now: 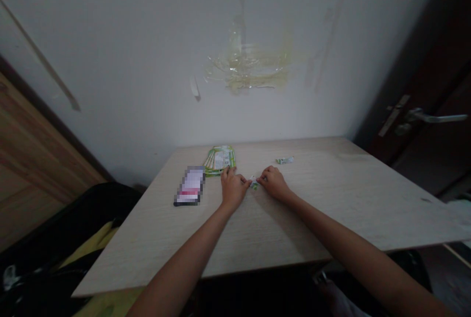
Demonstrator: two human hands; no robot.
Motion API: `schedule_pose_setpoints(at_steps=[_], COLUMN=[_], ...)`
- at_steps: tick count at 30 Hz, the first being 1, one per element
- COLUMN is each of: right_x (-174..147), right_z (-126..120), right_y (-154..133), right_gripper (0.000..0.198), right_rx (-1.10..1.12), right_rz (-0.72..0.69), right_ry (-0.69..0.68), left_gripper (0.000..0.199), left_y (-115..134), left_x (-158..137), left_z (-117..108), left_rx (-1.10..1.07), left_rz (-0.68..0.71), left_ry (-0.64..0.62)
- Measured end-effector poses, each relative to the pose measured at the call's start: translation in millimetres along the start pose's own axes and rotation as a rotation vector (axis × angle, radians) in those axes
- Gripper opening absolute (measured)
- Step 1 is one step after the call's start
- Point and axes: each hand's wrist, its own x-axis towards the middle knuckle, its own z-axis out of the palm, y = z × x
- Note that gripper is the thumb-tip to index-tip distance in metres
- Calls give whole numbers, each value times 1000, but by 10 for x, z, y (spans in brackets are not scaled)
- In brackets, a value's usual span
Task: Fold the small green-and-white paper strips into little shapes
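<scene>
Between my two hands, over the middle of the table, is a small folded green-and-white printed piece (254, 184), too small to name for sure. The thumb side of my left hand (234, 188) pinches its left edge, while other fingers of that hand reach forward near a fanned stack of green printed packets (221, 159). From the right, my right hand (274, 183) pinches the opposite edge with its fingers curled. A similar narrow folded green-and-white piece (285, 160) lies behind my right hand, touched by neither hand.
A phone (190, 186) with a blurred-out screen lies left of my left hand. The pale wooden table (331, 184) meets a wall with tape remnants (253, 71). A dark door with a metal handle (437, 117) is at right; dark and yellow cloth (91, 243) lies at lower left.
</scene>
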Motion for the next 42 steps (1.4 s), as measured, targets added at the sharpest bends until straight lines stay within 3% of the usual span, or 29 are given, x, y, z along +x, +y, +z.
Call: schedule_pose_setpoints(at_steps=[22, 32, 42], right_x=[20, 34, -8], right_z=[-128, -116, -90], right_y=[-196, -185, -163], right_gripper=[26, 25, 23], right_rx=[-31, -18, -7], right_rz=[207, 212, 192], right_ry=[-74, -73, -31], left_gripper=[20, 21, 20], left_y=[31, 40, 16], left_x=[23, 27, 29], left_z=[16, 19, 20], left_rx=[2, 21, 31], left_rz=[-5, -13, 73], left_ry=[-23, -53, -26])
